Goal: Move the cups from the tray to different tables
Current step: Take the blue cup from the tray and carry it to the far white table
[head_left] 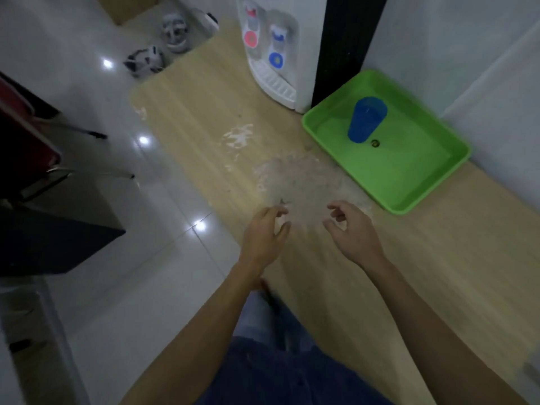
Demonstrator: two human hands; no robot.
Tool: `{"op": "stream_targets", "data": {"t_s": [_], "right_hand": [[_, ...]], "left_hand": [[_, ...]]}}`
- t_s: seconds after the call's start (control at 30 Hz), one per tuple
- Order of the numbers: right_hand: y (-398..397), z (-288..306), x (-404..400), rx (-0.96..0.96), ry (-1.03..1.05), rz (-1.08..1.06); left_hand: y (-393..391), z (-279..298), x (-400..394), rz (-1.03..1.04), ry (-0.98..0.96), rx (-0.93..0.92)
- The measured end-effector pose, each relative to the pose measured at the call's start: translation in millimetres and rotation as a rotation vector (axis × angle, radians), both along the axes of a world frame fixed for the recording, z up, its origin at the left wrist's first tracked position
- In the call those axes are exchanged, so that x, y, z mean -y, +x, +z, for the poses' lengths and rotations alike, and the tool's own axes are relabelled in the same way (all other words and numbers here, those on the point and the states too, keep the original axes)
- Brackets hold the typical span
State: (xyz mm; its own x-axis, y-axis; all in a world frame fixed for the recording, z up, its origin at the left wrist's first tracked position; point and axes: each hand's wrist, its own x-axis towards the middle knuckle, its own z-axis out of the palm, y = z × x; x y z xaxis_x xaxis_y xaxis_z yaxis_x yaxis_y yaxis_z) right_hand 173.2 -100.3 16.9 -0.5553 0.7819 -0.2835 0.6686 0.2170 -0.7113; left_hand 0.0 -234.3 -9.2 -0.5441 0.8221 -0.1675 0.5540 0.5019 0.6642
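A blue cup [365, 119] stands upside down inside a green tray [409, 182] on the right side of a long wooden table [204, 135]. A small round dark object [375, 143] lies in the tray beside the cup. My left hand [264, 233] hovers over the table's near part, fingers loosely curled and holding nothing. My right hand [349, 229] hangs beside it, fingers apart and empty, a short way below and left of the tray's near corner. Both hands are apart from the cup.
A white water dispenser [277, 48] with a red and a blue tap stands behind the tray, against a dark post [347, 45]. Worn pale patches mark the tabletop. Shoes [146, 61] lie on the glossy tiled floor at left, near dark furniture [35, 185].
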Motion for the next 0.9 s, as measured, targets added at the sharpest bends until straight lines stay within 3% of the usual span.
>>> {"op": "stream_targets", "data": {"t_s": [0.2, 0.4, 0.63, 0.9], "right_hand": [[-44, -14, -67, -0.025, -0.001, -0.237], [-64, -27, -109, -0.074, 0.037, -0.446], [-83, -35, -140, -0.099, 0.085, -0.651], [-110, -49, -177, -0.204, 0.029, -0.832]], "left_hand": [[-54, -38, -106, -0.145, -0.023, -0.135], [-77, -69, -174, -0.223, -0.212, -0.213], [-84, -89, -193, -0.232, -0.256, -0.368], [-85, -93, -193, -0.271, -0.289, -0.381]]}}
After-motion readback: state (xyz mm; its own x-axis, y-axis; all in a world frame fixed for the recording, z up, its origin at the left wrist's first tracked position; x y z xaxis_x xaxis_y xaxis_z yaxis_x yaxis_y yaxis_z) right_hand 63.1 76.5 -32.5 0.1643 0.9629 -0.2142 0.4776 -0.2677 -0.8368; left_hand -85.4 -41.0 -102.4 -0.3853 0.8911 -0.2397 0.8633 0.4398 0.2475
